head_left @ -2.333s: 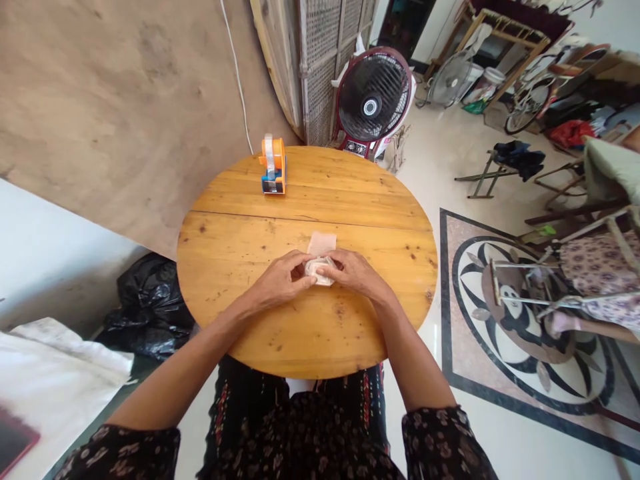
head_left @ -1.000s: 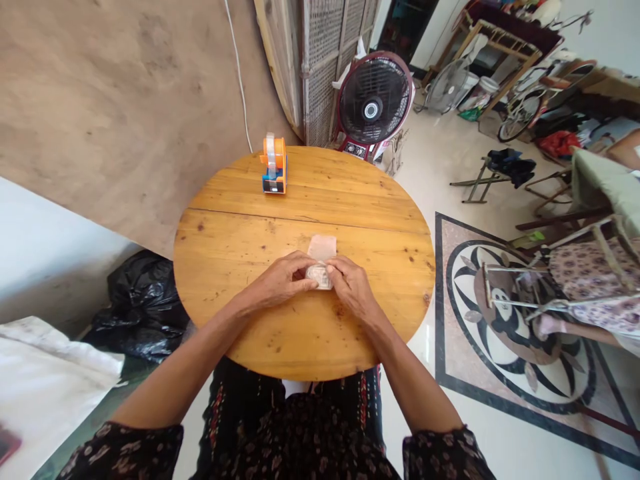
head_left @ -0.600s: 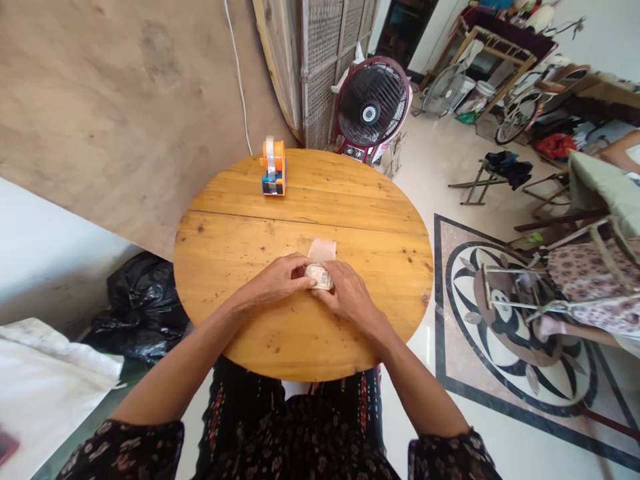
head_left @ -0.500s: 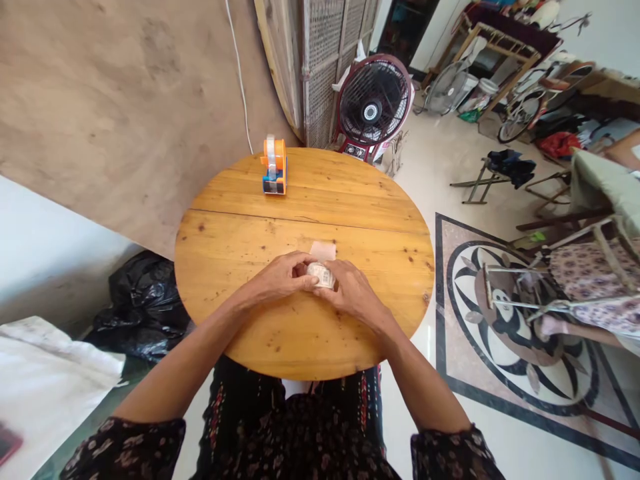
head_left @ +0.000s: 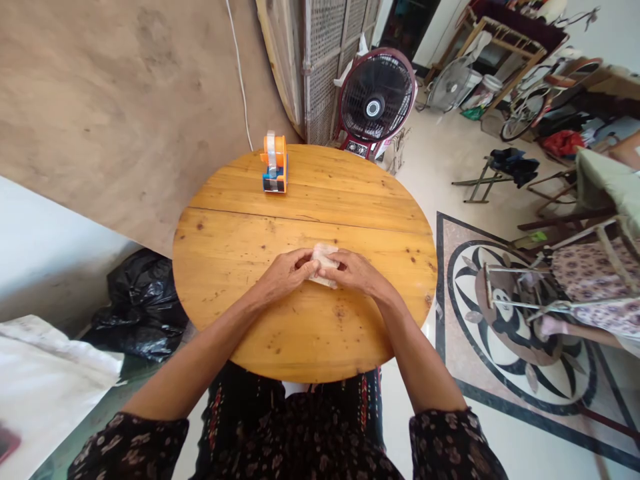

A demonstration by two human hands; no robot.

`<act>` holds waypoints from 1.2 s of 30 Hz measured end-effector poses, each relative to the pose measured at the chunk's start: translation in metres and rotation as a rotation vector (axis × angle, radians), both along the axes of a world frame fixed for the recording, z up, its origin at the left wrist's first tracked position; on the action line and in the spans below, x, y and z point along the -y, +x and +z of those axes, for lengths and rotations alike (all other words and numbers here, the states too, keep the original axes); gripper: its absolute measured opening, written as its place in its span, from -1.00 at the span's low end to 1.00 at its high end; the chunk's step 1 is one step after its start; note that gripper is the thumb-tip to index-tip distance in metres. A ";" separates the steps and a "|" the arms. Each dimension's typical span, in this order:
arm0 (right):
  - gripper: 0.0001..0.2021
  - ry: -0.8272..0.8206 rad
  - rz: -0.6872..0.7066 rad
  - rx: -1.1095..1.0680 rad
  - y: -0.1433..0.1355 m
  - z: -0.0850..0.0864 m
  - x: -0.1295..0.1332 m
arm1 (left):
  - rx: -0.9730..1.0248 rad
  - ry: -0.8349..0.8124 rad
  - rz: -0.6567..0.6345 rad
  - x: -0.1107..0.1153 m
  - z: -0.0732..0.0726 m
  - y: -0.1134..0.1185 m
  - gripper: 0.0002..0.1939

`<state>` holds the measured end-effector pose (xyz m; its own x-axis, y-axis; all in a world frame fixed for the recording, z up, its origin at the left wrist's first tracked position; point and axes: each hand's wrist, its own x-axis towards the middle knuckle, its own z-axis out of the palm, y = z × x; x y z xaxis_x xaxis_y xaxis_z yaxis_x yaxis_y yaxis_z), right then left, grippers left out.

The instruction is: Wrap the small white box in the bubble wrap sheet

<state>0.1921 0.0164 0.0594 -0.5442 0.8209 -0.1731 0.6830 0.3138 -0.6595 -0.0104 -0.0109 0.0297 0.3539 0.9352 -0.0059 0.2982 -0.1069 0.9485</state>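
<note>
Near the middle of the round wooden table (head_left: 295, 333), a small whitish paper-like packet (head_left: 325, 253) lies between my two hands. Its exact kind is hard to make out. From the left, my left hand (head_left: 289, 273) pinches it with thumb and fingers. My right hand (head_left: 356, 270) grips its other side, the two thumbs almost meeting over the top. Part of the packet shows behind the thumbs and a corner sticks out below them. Further back on the table, an orange and blue tape dispenser (head_left: 275, 167) stands upright with a roll of clear tape.
Behind the table stands a dark red fan (head_left: 375, 103), near a woven panel (head_left: 333, 63). A black plastic bag (head_left: 145, 300) sits on the floor at left. To the right are a folding stool (head_left: 500, 173) and another person's leg (head_left: 585, 333).
The rounded, printed whitish object between my hands is no longer distinct. The pinkish paper that lay behind it now appears up against the packet under my thumbs. The tape dispenser stays put.
</note>
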 end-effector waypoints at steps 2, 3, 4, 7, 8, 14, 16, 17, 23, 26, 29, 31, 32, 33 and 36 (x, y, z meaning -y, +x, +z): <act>-0.61 0.009 -0.002 -0.003 0.000 0.000 -0.001 | -0.089 0.064 0.033 -0.001 0.002 0.001 -0.62; -0.61 0.020 -0.013 0.000 0.000 -0.001 0.000 | -0.122 0.094 0.043 -0.002 0.003 0.002 -0.63; -0.61 0.037 -0.032 0.009 -0.001 -0.001 0.001 | -0.144 0.113 0.048 -0.003 0.004 0.002 -0.64; -0.60 0.112 -0.104 0.020 -0.002 -0.004 0.006 | -0.180 0.116 0.055 -0.007 0.006 0.005 -0.66; -0.59 0.140 -0.133 0.009 -0.003 -0.006 0.008 | -0.200 0.115 0.060 -0.009 0.007 0.005 -0.66; -0.60 0.257 -0.319 -0.056 -0.005 -0.017 0.012 | -0.303 0.107 0.115 -0.017 0.003 0.010 -0.67; -0.62 0.247 -0.310 -0.084 -0.005 -0.018 0.013 | -0.263 0.113 0.205 -0.016 -0.003 0.013 -0.70; -0.63 0.237 -0.304 -0.095 -0.005 -0.018 0.013 | -0.244 0.142 0.269 -0.014 -0.007 0.014 -0.67; -0.66 0.195 -0.241 -0.149 -0.001 -0.015 0.012 | -0.189 0.527 0.339 0.000 -0.016 0.018 -0.83; -0.71 0.162 -0.166 -0.166 0.004 -0.013 0.009 | -0.177 0.573 0.260 0.002 -0.016 0.018 -0.84; -0.73 0.125 -0.111 -0.215 0.012 -0.014 -0.001 | -0.193 0.598 0.249 0.002 -0.016 0.018 -0.82; -0.74 0.148 -0.140 -0.240 0.019 -0.018 -0.013 | -0.203 0.605 0.248 0.001 -0.017 0.019 -0.82; -0.75 0.169 -0.155 -0.246 0.021 -0.020 -0.021 | -0.207 0.604 0.246 0.001 -0.017 0.019 -0.82; -0.77 0.181 -0.150 -0.249 0.023 -0.023 -0.029 | -0.211 0.602 0.246 0.002 -0.017 0.019 -0.83; -0.76 0.123 -0.039 -0.259 0.023 -0.030 -0.052 | -0.219 0.596 0.253 0.003 -0.016 0.020 -0.83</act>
<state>0.2149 0.0683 0.0298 -0.5250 0.8483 0.0695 0.5097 0.3787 -0.7725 0.0092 -0.0137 0.0132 0.1734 0.8549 0.4889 0.5613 -0.4937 0.6642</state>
